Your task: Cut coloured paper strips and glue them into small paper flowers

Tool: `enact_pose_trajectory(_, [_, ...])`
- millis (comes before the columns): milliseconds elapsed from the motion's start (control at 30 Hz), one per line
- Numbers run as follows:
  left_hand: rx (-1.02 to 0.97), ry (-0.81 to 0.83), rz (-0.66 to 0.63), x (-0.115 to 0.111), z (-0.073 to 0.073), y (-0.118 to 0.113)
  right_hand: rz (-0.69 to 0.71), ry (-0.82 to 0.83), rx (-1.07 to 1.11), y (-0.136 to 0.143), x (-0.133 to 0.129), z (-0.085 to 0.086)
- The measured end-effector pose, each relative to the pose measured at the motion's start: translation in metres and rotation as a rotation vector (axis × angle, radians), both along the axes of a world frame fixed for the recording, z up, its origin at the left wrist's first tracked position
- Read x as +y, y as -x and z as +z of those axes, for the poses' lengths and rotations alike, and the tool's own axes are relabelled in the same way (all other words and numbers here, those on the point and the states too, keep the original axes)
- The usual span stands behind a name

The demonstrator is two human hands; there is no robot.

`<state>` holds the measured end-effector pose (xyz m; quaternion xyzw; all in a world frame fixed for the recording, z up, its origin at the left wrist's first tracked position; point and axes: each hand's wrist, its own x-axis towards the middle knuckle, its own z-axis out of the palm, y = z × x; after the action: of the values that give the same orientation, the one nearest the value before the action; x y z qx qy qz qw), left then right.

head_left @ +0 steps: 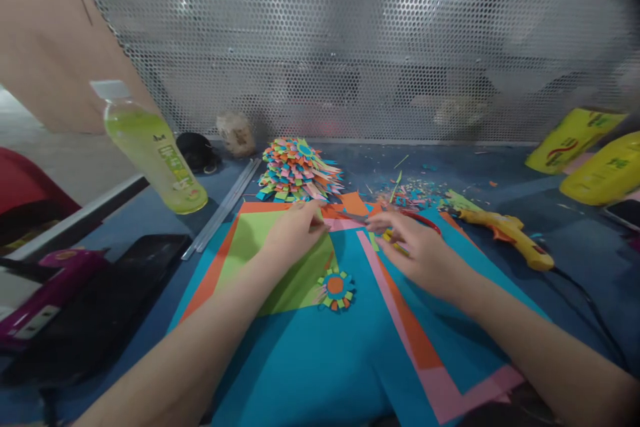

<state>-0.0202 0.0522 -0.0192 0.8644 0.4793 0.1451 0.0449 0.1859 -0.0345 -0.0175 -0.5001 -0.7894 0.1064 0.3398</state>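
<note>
Two-handed, reaching over a large blue paper sheet (pixel 300 360) lying on the dark blue desk (pixel 565 307). Passing a round blue, orange and green paper flower (pixel 335 285), lying across the edge of a yellow-green paper sheet (pixel 250 240). Just beyond, pressing the fingers of the left hand (pixel 295 230) together beside orange and pink paper, with anything between them too small to tell. Holding red-handled metal scissors (pixel 354 216) in the right hand (pixel 423 247), fingers curling around the handles, blades pointing leftward. Resting well to the right, beside a yellow glue gun (pixel 515 233); to the left, beside clear plastic sticks (pixel 220 213). Farther back, lying in a multicoloured fringed paper heap (pixel 297 173) and scattered paper clippings (pixel 417 192). Standing near the left edge, in a yellow-green drink bottle (pixel 155 153). Rising behind everything, in perforated grey metal (pixel 330 33).
</note>
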Motion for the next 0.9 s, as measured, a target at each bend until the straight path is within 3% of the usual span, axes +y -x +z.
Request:
enact_pose_trajectory(200, [0.051,0.026,-0.092,-0.007,0.008,0.001,-0.059,0.069,0.007,-0.008,0.008,-0.001])
enact_pose_trajectory(567, [-0.17,0.062,-0.011,-0.001,0.001,0.008,-0.079,0.095,0.0,-0.007,0.004,-0.003])
enact_pose_trajectory(700, [-0.243,0.086,-0.079,0.005,-0.005,0.011,-0.065,0.096,-0.021,-0.006,0.003,-0.004])
enact_pose_trajectory(900, [-0.17,0.034,-0.053,0.009,-0.008,0.007,-0.009,0.061,-0.037,-0.004,0.0,-0.002])
